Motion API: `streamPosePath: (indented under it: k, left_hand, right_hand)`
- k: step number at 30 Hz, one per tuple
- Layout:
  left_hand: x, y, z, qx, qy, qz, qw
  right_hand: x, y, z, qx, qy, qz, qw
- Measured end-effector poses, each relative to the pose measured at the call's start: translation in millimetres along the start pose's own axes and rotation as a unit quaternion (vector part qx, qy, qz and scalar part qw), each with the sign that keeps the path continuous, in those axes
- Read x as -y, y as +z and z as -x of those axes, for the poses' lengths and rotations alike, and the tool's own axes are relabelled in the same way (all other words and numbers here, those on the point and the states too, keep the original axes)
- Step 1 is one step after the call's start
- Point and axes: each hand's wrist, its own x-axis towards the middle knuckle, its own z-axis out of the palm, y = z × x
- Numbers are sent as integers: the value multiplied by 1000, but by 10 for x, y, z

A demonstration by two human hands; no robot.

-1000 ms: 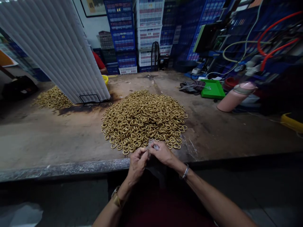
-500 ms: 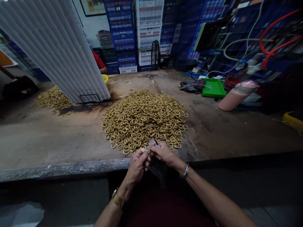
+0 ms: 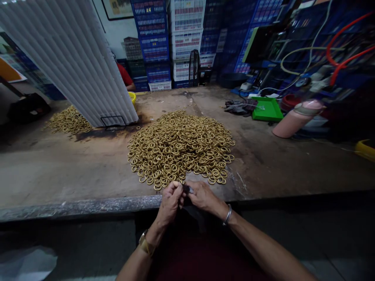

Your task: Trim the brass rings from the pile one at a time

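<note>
Left hand [image 3: 171, 199] and right hand [image 3: 203, 196] meet at the table's [image 3: 73, 168] near edge. Past its far edge stand white crates [image 3: 186, 45], red showing through their slats. Gold-coloured rings [image 3: 178, 148] lie heaped inside the near edge; a green tray [image 3: 271, 111] sits nearer the far edge. The right hand grips a small dark object [image 3: 186, 188]; the left is pinched narrow, what it holds impossible to tell

Blue crates [image 3: 154, 48], pale wall [image 3: 117, 31], dim floor [image 3: 93, 242]
</note>
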Motion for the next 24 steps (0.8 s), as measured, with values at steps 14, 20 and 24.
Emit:
streamPosePath:
  k: [14, 20, 24]
  left_hand:
    - [-63, -30, 127, 42, -89, 194, 976]
    - [-63, -104, 106, 31, -97, 245, 964]
    - [-47, -133, 89, 28, -138, 289, 947]
  right_hand:
    - [-69, 39, -381, -86, 2, 41, 995]
    - [-47, 73, -480, -42, -3, 132, 990]
    - [-109, 45, -477, -62, -4, 124, 990]
